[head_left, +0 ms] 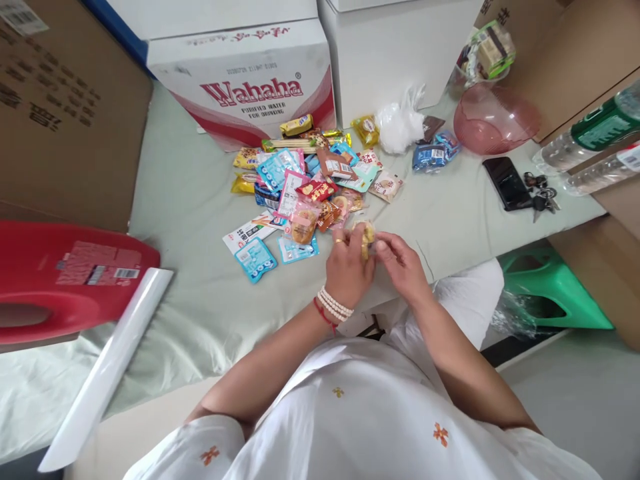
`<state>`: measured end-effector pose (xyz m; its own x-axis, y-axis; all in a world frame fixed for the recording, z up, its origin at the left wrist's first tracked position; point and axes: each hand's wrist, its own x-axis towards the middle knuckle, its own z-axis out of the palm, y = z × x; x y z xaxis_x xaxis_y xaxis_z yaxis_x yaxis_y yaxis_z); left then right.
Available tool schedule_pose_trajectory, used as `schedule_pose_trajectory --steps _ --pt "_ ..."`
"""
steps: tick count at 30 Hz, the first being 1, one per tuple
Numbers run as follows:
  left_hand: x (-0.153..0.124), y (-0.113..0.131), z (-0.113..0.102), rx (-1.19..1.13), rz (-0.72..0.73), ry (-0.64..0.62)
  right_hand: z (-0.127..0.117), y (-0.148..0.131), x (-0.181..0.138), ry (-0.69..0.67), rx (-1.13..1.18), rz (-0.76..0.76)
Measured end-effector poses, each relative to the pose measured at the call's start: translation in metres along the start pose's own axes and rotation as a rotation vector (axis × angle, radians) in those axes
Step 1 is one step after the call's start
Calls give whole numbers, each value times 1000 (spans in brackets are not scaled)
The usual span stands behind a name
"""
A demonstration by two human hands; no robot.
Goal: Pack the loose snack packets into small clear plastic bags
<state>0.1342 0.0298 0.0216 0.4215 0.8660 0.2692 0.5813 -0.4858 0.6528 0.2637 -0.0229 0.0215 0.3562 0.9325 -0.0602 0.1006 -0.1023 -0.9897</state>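
Note:
My left hand point(350, 267) is closed round a small yellowish snack in a clear wrapper point(369, 232), near the table's front edge. On the packet's right edge, the thumb and fingers of my right hand point(404, 267) are pinched together. Just beyond lies a heap of small wrapped snacks. A round cake in clear wrap point(303, 223), a red packet point(317, 190) and a brown packet point(336, 164) are among them. Light-blue packets point(255, 259) and a white packet point(244, 233) lie at the heap's near left.
A white and red Wahaha carton point(255, 80) stands behind the heap. To the right are a white plastic bag point(400, 123), a blue packet point(431, 157), a pink bowl point(493, 127), a phone point(505, 180), keys point(544, 200) and bottles point(575, 143). A red container point(75, 267) stands left.

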Motion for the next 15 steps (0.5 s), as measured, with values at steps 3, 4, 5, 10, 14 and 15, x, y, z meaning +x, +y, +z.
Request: schedule_pose_trajectory --steps 3,4,5,10,14,15 --pt "-6 9 3 -40 171 -55 -1 4 -5 9 -47 52" --pt "-8 10 5 -74 224 -94 -1 7 -7 14 -41 85" --pt "-9 10 7 -121 268 -138 -2 12 -9 19 -26 115" --pt "-14 -3 0 -312 335 -294 -55 18 19 197 65 25" --pt "-34 -34 -38 -181 239 -221 -176 -13 125 692 -94 -361" --pt "-42 -44 -49 -137 201 -201 -209 -22 160 786 -237 -418"
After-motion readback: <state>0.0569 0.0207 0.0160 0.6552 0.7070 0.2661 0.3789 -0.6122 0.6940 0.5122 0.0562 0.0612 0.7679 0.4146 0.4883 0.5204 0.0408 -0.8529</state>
